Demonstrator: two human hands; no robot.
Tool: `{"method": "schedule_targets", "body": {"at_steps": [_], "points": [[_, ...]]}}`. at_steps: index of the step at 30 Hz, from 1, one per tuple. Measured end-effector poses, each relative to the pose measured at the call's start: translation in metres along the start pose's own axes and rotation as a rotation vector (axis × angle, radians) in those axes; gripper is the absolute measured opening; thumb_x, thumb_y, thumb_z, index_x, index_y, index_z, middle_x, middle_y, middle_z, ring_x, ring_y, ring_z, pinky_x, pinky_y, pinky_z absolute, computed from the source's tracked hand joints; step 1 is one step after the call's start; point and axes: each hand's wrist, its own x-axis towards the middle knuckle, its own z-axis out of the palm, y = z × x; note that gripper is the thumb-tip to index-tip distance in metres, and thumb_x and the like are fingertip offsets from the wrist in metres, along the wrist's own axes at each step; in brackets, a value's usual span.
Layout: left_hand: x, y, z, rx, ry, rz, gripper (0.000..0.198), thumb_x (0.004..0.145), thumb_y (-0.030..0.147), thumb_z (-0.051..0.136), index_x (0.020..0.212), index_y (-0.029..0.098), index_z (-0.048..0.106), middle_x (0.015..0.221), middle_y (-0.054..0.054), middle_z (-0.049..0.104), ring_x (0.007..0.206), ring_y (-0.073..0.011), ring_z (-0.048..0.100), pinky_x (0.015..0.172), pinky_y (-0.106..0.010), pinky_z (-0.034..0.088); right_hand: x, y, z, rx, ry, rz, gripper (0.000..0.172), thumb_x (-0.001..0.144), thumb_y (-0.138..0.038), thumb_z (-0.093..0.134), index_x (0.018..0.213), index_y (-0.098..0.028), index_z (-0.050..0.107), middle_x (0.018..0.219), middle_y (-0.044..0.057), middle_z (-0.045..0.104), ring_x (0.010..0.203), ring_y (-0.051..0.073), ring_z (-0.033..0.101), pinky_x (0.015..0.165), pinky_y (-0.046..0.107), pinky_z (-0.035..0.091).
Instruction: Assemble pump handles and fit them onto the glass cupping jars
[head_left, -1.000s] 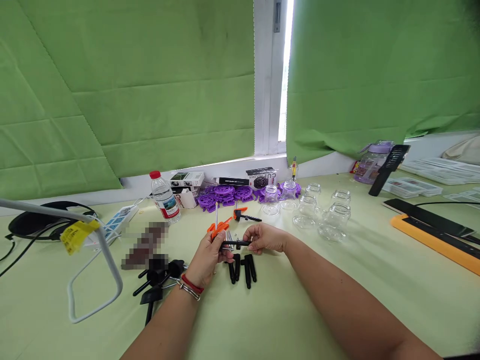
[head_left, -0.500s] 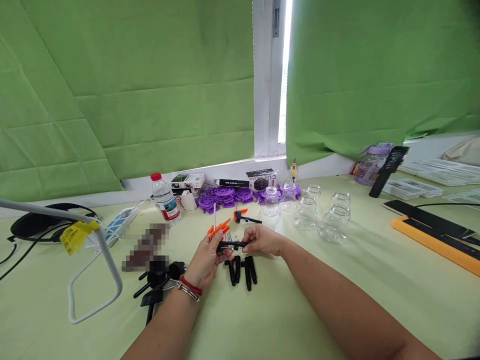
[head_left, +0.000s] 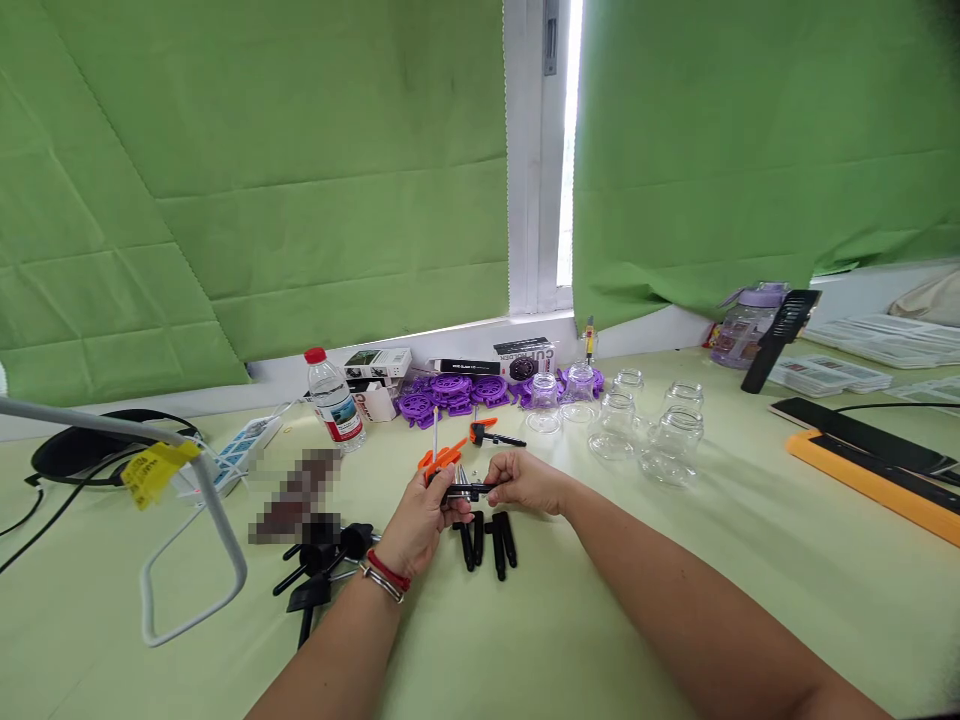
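Between my hands, above the middle of the table, lies a slim black rod-like plastic part [head_left: 471,490]. My left hand [head_left: 418,515] is closed around its left end. My right hand [head_left: 526,482] pinches the other end between thumb and fingertips. Fingers cover much of the part, so its exact kind is unclear. Just below my hands lie several black tube-shaped pieces [head_left: 501,548]. Right behind my left hand are orange-handled tools [head_left: 442,456], partly hidden, and a thin pale shaft [head_left: 435,432]. A black piece with a rod [head_left: 496,437] rests beyond my right hand.
Several clear glass jars [head_left: 615,425] stand to the right, behind my right forearm. Purple plastic parts [head_left: 450,390] and small boxes [head_left: 377,362] line the back. A water bottle [head_left: 334,405], black funnel-like parts [head_left: 309,595] and a white metal frame [head_left: 232,545] are on the left.
The view has shifted very slightly. Both hands keep their hold on the black part, with hardly any movement of the fingers.
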Motion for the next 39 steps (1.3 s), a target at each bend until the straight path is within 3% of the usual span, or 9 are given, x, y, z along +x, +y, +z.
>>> {"method": "schedule_targets", "body": {"at_steps": [14, 26, 33, 39], "points": [[-0.002, 0.001, 0.002, 0.007, -0.005, 0.024, 0.032, 0.08, 0.039, 0.064, 0.098, 0.018, 0.048, 0.065, 0.005, 0.053, 0.05, -0.0083, 0.054, 0.052, -0.025, 0.051, -0.003, -0.009, 0.006, -0.031, 0.031, -0.046, 0.025, 0.056, -0.022, 0.077, 0.069, -0.016, 0.056, 0.06, -0.002, 0.065, 0.059, 0.011, 0.059, 0.058, 0.023, 0.041], [-0.005, 0.006, 0.002, 0.045, -0.032, 0.038, 0.031, 0.079, 0.039, 0.064, 0.096, 0.018, 0.048, 0.064, 0.004, 0.056, 0.047, -0.0087, 0.054, 0.047, -0.023, 0.049, -0.006, -0.014, 0.009, -0.032, 0.046, 0.008, 0.022, 0.058, -0.021, 0.075, 0.07, -0.016, 0.057, 0.061, -0.001, 0.065, 0.056, 0.009, 0.053, 0.053, 0.021, 0.034], [-0.003, 0.002, 0.004, -0.012, 0.053, 0.044, 0.033, 0.079, 0.036, 0.064, 0.101, 0.017, 0.049, 0.067, 0.004, 0.055, 0.051, -0.0088, 0.056, 0.052, -0.025, 0.052, -0.004, -0.013, 0.01, -0.022, 0.049, 0.022, 0.024, 0.057, -0.02, 0.074, 0.071, -0.016, 0.055, 0.059, -0.002, 0.065, 0.047, 0.006, 0.045, 0.047, 0.02, 0.027], [-0.001, 0.0, 0.003, 0.01, 0.05, 0.039, 0.031, 0.08, 0.036, 0.064, 0.1, 0.018, 0.049, 0.066, 0.004, 0.054, 0.051, -0.0085, 0.055, 0.052, -0.024, 0.052, -0.003, -0.008, 0.01, 0.008, 0.012, 0.061, 0.026, 0.059, -0.022, 0.073, 0.072, -0.017, 0.051, 0.057, -0.002, 0.064, 0.04, 0.004, 0.038, 0.042, 0.02, 0.023]]}}
